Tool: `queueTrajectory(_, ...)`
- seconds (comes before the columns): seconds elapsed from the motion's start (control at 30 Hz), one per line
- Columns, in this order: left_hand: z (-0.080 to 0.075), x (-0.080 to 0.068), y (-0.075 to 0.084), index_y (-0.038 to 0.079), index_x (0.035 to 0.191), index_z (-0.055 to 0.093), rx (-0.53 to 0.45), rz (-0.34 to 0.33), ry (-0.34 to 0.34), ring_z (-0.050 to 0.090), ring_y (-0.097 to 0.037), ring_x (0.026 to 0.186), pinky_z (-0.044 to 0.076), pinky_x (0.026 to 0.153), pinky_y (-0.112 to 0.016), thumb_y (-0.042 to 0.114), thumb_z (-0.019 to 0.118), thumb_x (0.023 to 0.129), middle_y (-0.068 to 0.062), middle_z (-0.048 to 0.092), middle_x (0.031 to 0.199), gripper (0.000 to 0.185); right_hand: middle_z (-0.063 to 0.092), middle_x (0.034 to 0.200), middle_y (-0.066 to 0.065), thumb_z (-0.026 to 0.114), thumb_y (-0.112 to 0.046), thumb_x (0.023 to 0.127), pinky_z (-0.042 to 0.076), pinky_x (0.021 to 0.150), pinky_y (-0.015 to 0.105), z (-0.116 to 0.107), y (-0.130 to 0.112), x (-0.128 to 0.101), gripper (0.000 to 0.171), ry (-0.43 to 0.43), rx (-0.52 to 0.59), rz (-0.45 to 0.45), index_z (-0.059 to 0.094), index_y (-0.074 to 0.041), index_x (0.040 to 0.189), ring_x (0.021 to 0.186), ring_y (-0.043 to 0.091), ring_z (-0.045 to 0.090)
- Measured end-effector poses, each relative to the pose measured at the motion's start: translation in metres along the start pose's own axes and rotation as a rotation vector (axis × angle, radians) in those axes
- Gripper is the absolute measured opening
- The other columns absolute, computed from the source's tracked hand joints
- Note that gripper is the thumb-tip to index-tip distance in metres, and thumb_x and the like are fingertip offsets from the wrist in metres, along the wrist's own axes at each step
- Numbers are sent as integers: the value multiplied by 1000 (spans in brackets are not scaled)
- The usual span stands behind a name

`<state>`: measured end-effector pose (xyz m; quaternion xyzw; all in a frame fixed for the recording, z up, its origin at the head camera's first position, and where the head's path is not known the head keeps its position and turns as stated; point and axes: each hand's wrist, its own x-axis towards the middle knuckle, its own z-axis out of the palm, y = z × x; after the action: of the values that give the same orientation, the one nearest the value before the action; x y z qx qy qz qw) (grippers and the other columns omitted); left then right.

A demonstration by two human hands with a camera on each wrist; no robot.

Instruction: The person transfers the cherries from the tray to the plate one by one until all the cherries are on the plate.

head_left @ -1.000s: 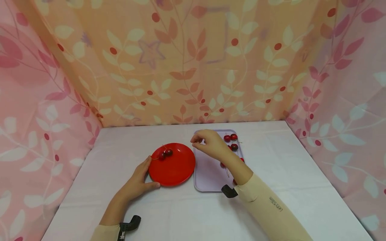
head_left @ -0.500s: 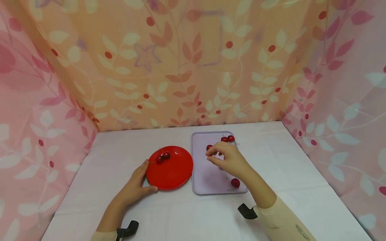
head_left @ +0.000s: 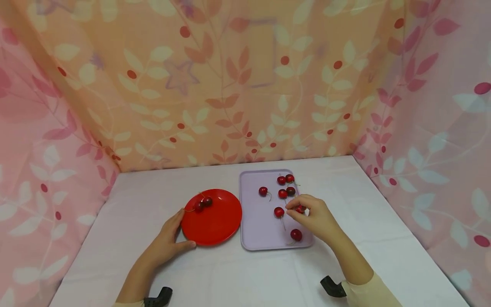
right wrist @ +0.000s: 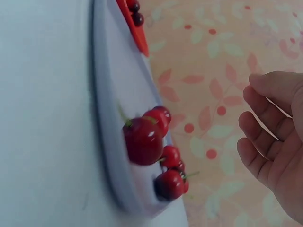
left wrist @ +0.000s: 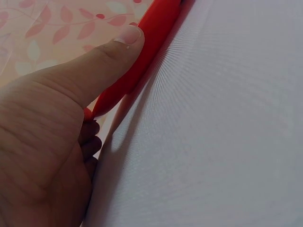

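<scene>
A red plate (head_left: 215, 224) holds two dark cherries (head_left: 202, 204) near its far left rim. My left hand (head_left: 177, 232) grips the plate's near left edge, thumb on top of the rim (left wrist: 142, 42) and fingers curled beneath. Right of the plate lies a lavender tray (head_left: 255, 230) with several red cherries (head_left: 282, 193). My right hand (head_left: 297, 212) hovers over the tray's right side, fingertips beside one cherry (head_left: 301, 209). In the right wrist view its fingers (right wrist: 265, 137) are loosely curled and hold nothing, above the cherries (right wrist: 143, 140).
The table (head_left: 345, 192) wears a white cloth. Pink and orange leaf-print curtains (head_left: 230, 85) enclose it at the back and on both sides. One cherry (head_left: 296, 234) lies near the tray's front right corner, another (head_left: 263, 191) apart at the left.
My right hand has drawn back from beside the plate's edge, crossing the tray to the right and toward me. The left hand has stayed on the plate.
</scene>
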<state>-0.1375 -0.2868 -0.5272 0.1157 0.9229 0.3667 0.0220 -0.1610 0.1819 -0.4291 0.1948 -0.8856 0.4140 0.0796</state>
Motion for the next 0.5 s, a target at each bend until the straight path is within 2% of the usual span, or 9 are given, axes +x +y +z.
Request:
queueTrajectory(0.13, 0, -2, -1, 8, 164, 20, -20, 2, -4, 20, -44, 153, 29, 116, -69, 52, 85, 78, -15, 22, 169, 117, 70, 92, -14, 81, -12, 88, 58, 77, 37, 1, 18, -9, 16, 27, -21, 7, 77, -25, 97, 86, 9, 63)
queueTrajectory(0.33, 0, -2, -3, 12, 165, 19, -39, 11, -6, 19, -43, 153, 31, 115, -69, 51, 85, 78, -14, 22, 169, 116, 73, 95, -11, 81, -14, 89, 59, 78, 39, -3, 42, -10, 13, 78, -121, 22, 78, -16, 102, 89, 11, 64)
queueTrajectory(0.5, 1, 1, -4, 14, 165, 20, -37, 19, 1, 20, -43, 153, 32, 115, -68, 48, 87, 78, -13, 22, 169, 115, 72, 93, -5, 80, -13, 89, 58, 75, 38, -10, 60, -12, 13, 168, -151, 43, 77, -15, 101, 87, 15, 64)
